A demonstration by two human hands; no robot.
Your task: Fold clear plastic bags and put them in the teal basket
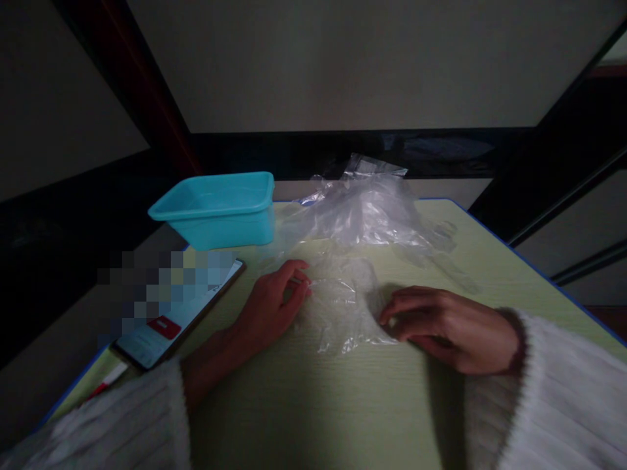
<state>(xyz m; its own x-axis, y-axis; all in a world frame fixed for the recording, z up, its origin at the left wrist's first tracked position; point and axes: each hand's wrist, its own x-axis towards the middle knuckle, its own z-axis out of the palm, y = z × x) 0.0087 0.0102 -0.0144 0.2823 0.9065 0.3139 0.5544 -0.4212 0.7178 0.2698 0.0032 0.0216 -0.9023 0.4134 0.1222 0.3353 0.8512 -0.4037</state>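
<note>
A crumpled clear plastic bag [343, 307] lies on the pale green table [313, 405] between my hands. My left hand [272, 307] pinches its left edge with curled fingers. My right hand [445, 326] grips its right edge, fingers bent and pressed together on the film. Both wrists wear white knitted sleeves.
A heap of more clear plastic bags [365, 212] lies behind the hands. A turquoise plastic tub [218, 209] stands at the back left. A phone [176, 313] with a lit screen lies at the left edge. The table has a blue rim; dark frames surround it.
</note>
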